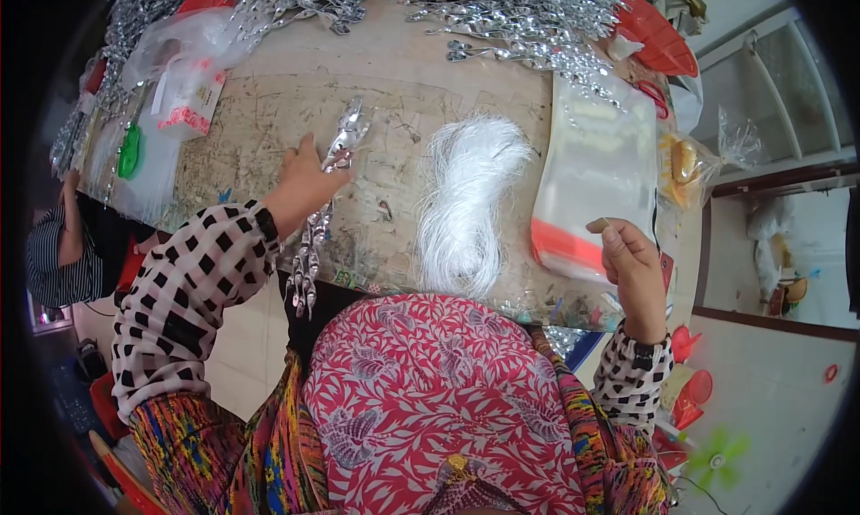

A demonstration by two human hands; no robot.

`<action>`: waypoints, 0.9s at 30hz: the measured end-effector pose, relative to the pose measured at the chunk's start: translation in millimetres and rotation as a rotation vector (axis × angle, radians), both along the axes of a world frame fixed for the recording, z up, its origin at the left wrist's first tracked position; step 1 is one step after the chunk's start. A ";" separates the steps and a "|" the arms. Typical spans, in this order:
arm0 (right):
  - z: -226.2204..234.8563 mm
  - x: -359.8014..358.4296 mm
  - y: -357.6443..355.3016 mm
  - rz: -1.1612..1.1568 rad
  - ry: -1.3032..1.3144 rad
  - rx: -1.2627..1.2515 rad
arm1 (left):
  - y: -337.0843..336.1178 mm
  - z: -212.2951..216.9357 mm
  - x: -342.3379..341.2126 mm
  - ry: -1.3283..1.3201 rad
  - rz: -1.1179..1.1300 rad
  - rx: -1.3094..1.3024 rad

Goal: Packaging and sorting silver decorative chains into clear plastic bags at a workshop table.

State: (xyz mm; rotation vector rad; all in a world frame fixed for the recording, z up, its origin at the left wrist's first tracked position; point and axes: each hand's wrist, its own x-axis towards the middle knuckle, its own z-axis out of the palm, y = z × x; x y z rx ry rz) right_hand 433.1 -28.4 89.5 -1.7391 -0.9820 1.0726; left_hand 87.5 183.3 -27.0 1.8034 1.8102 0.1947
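1. my left hand (pixel 306 188) is over the left half of the desk (pixel 260 112), its fingers partly spread and bent across a shiny silver twisted-foil strand (pixel 348 132). hand and strand touch or overlap from above; i cannot tell how firmly, if at all, i grip it.
2. that strand slants from beyond my fingers back past my wrist, and its lower twists hang over the near edge of the desk.
3. my right hand (pixel 634 269) is by the near right corner, fingers curled in and thumb close to the index fingertip. the gap is small, and i cannot tell whether anything thin is pinched there.
4. just beside and beyond it lie clear plastic bags (pixel 598 157) with a red-orange band along their near end.
5. between my 2 hands, a loose skein of white string (pixel 470 201) lies lengthwise, apart from both.
6. across the far side are heaps of silver strands (pixel 537 22), with a red plastic basket (pixel 661 38) at the right.
7. on the far left sit green-handled scissors (pixel 130 150) and a white box with pink print (pixel 190 107).
8. 2 black-and-white checked sleeves (pixel 193 291) cover my forearms.
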 end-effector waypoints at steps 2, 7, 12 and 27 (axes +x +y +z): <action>-3.1 -1.1 1.0 0.028 -0.003 -0.028 | -0.2 0.3 -3.9 0.009 -0.024 0.049; 2.1 3.7 9.7 0.035 0.006 -0.017 | 3.4 6.2 -15.3 0.038 -0.082 0.186; 7.7 7.3 25.5 0.129 -0.084 -0.018 | 10.6 2.3 -30.3 0.049 -0.090 0.337; 31.2 4.9 85.8 0.186 0.099 -0.045 | 6.4 -18.4 -44.2 -0.207 -0.072 0.451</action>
